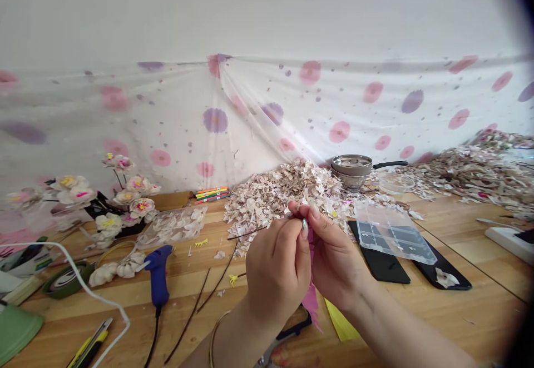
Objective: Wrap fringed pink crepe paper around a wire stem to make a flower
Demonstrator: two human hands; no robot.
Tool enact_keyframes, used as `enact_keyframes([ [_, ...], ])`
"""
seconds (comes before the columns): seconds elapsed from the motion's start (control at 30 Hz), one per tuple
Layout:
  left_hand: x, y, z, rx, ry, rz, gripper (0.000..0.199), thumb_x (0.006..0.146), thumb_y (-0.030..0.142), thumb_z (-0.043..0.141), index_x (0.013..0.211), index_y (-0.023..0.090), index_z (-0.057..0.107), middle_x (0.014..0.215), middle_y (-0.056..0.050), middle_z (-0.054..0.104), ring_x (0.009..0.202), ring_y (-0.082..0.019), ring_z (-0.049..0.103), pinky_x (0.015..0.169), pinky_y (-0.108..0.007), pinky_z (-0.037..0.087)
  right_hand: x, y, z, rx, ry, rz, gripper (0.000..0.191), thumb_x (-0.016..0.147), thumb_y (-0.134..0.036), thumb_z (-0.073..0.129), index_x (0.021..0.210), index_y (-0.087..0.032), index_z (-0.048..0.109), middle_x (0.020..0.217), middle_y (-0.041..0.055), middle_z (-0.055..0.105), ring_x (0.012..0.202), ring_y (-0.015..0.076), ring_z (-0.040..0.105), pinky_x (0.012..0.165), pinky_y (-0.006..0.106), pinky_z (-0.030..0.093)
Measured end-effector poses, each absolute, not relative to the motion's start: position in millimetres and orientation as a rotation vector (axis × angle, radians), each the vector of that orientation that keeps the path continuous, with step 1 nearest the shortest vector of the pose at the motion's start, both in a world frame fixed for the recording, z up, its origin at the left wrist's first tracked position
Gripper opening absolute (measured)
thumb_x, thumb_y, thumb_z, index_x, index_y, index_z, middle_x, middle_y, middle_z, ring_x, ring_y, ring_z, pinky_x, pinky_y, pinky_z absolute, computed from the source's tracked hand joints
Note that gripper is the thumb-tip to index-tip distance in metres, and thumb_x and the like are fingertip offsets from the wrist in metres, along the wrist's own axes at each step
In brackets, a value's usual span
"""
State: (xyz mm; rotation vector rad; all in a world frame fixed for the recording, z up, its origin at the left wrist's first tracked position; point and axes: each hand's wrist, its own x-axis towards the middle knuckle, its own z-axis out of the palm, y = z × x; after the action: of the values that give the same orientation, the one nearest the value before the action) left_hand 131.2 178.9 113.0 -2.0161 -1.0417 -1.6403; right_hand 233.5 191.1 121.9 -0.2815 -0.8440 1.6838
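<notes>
My left hand (279,262) and my right hand (334,257) meet at the fingertips above the table, both closed in a pinch. A thin dark stem (248,233) sticks out leftward from behind my left hand and lines up with the pinched fingertips, where its end is mostly hidden. Between and below my hands shows a fringed pink paper strip (310,304); whether fingers grip it I cannot tell. Yellow paper (342,323) lies under my right forearm. Beneath my wrists, scissors (265,359) are partly covered. A small yellow stamen piece (233,280) lies left of my left hand.
A large heap of pale petals (275,190) lies behind my hands, beside stacked metal bowls (351,168). At left are a blue glue gun (158,273), a utility knife (89,346) and finished flowers (129,201). A clear compartment box (394,232) rests on black slabs at right.
</notes>
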Motion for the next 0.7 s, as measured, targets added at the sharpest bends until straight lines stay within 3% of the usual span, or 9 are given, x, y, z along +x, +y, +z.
enact_keyframes([
  [0.23, 132, 178, 113, -2.092, -1.054, -1.662, 0.012, 0.094, 0.010, 0.050, 0.097, 0.020, 0.056, 0.079, -0.004, 0.066, 0.067, -0.016, 0.060, 0.062, -0.026, 0.046, 233, 190, 121, -0.306, -0.785, 1.720, 0.015, 0.076, -0.043, 0.084, 0.083, -0.029, 0.081, 0.083, -0.0039, 0.078, 0.075, 0.0100, 0.070, 0.075, 0.018, 0.056],
  [0.37, 131, 171, 120, -2.356, -1.267, -2.084, 0.013, 0.099, 0.021, 0.049, 0.089, 0.020, 0.057, 0.074, 0.000, 0.059, 0.065, -0.012, 0.056, 0.060, -0.023, 0.045, 236, 195, 124, -0.377, -0.891, 1.523, 0.030, 0.081, -0.057, 0.074, 0.095, -0.032, 0.081, 0.104, -0.0012, 0.079, 0.084, 0.0129, 0.069, 0.077, 0.021, 0.058],
  [0.47, 131, 167, 125, -2.539, -1.441, -2.506, 0.022, 0.101, 0.036, 0.049, 0.089, 0.020, 0.058, 0.064, 0.003, 0.052, 0.054, -0.010, 0.048, 0.051, -0.021, 0.042, 239, 197, 126, -0.353, -0.978, 1.406, 0.025, 0.081, -0.055, 0.075, 0.096, -0.036, 0.081, 0.118, -0.0038, 0.076, 0.091, 0.0141, 0.069, 0.078, 0.022, 0.058],
  [0.53, 131, 166, 126, -2.573, -1.451, -2.635, 0.025, 0.100, 0.041, 0.051, 0.089, 0.020, 0.059, 0.062, 0.004, 0.050, 0.050, -0.009, 0.045, 0.048, -0.021, 0.039, 239, 196, 127, -0.324, -1.030, 1.433, 0.024, 0.081, -0.053, 0.076, 0.097, -0.037, 0.081, 0.118, -0.0044, 0.076, 0.085, 0.0140, 0.069, 0.069, 0.022, 0.059],
  [0.6, 132, 166, 125, -2.557, -1.434, -2.607, 0.024, 0.100, 0.039, 0.051, 0.092, 0.020, 0.061, 0.064, 0.003, 0.052, 0.052, -0.009, 0.046, 0.049, -0.021, 0.039, 239, 193, 127, -0.315, -1.051, 1.483, 0.022, 0.081, -0.050, 0.076, 0.098, -0.036, 0.081, 0.115, -0.0038, 0.077, 0.078, 0.0138, 0.070, 0.061, 0.022, 0.057],
  [0.7, 133, 167, 122, -2.491, -1.336, -2.457, 0.019, 0.102, 0.032, 0.049, 0.094, 0.020, 0.062, 0.069, 0.002, 0.056, 0.057, -0.009, 0.050, 0.056, -0.021, 0.042, 237, 189, 129, -0.351, -1.000, 1.558, 0.020, 0.078, -0.045, 0.080, 0.094, -0.033, 0.082, 0.109, -0.0022, 0.079, 0.080, 0.0132, 0.071, 0.070, 0.021, 0.059],
])
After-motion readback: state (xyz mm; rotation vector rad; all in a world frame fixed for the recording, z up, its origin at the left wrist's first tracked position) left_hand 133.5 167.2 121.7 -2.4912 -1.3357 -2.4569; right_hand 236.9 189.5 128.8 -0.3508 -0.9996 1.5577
